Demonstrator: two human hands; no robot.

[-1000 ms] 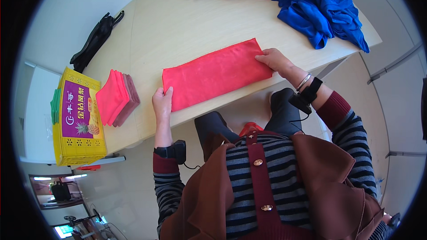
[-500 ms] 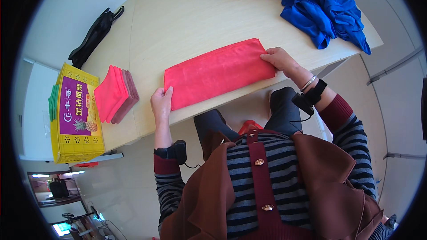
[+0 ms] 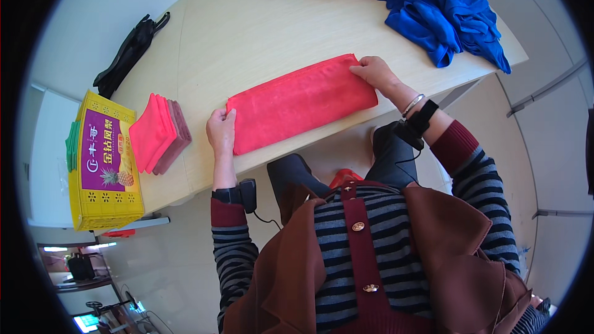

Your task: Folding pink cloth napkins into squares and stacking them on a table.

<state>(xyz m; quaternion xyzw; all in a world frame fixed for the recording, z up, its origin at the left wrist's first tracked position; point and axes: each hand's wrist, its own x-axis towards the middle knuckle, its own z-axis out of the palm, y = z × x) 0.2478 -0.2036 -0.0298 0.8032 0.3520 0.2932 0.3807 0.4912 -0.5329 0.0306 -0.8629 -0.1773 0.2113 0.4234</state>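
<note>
My hands, left (image 3: pixel 221 131) and right (image 3: pixel 372 72), have barely moved, flat and open on the ends of the folded red microfibre cloth (image 3: pixel 301 102), smoothing it on the pale wooden counter (image 3: pixel 247 31).

**Open bench beyond the cloth**

The bench (image 3: pixel 247 31) lies bare beyond the red cloth (image 3: pixel 301 102), giving wide passage. A heap of blue cloths (image 3: pixel 442 15) blocks the far right corner. Left of the cloth, a folded stack (image 3: pixel 161 133) and a yellow box (image 3: pixel 102 161) narrow the way.
</note>
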